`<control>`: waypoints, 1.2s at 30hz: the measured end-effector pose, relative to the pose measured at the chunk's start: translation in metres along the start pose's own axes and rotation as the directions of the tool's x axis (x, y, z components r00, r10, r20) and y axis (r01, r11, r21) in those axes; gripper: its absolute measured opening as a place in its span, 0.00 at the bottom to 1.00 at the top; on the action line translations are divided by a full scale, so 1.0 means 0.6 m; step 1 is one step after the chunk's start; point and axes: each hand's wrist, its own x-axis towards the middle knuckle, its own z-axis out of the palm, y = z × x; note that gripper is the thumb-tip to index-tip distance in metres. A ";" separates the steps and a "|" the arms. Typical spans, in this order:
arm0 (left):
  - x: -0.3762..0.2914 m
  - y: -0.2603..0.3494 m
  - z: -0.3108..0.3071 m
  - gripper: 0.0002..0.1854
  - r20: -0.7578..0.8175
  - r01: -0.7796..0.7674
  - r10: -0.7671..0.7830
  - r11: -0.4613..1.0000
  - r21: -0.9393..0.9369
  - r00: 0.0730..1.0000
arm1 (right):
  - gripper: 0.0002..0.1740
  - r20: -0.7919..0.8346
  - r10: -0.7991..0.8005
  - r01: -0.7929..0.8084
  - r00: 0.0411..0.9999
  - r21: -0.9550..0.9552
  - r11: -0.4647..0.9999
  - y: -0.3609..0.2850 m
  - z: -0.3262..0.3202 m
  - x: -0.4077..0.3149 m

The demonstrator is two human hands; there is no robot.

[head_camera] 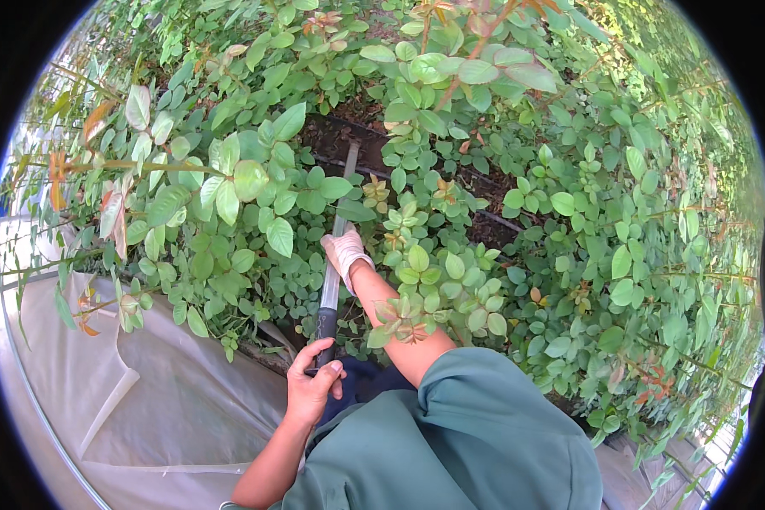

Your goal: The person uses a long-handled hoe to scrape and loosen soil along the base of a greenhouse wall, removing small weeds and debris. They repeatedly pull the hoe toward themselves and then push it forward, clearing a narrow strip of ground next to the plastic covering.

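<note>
My right hand [348, 253], in a pale glove, is closed around a long metal pole [331, 287] with a black grip [326, 325] at its near end. From there the pole runs away from me between leafy rose bushes [421, 268], its far end over dark soil [338, 137]. Leaves hide part of it. My bare left hand [312, 382] is just below the black grip, thumb and forefinger apart and the other fingers curled. Whether it touches the pole's end cannot be told.
Plastic sheeting [185, 395] hangs in folds at the left, with a thin curved rail or pipe [51, 427] along it. Thin dark lines [497, 220] cross the soil. Long rose stems [146, 166] reach in from the left, and dense foliage [644, 255] stands at the right.
</note>
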 end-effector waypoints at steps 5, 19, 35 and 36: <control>0.105 -0.001 0.059 0.33 0.045 0.017 -0.006 0.966 -0.257 0.999 | 0.45 0.545 0.020 -0.325 0.838 0.469 0.822 -0.016 -0.003 0.005; -0.192 0.126 -0.073 0.23 -0.245 -0.239 0.428 0.800 0.550 0.870 | 0.15 0.283 0.214 -0.336 0.935 0.513 0.790 0.025 -0.020 -0.094; -0.075 0.089 -0.158 0.13 -0.455 -0.137 0.295 0.927 0.348 0.840 | 0.09 0.153 0.351 -0.383 0.924 0.404 0.831 0.108 0.040 -0.001; -0.064 0.092 -0.153 0.12 -0.408 -0.211 0.378 0.893 0.398 0.831 | 0.09 0.110 0.331 -0.349 0.937 0.236 0.907 0.113 0.039 0.011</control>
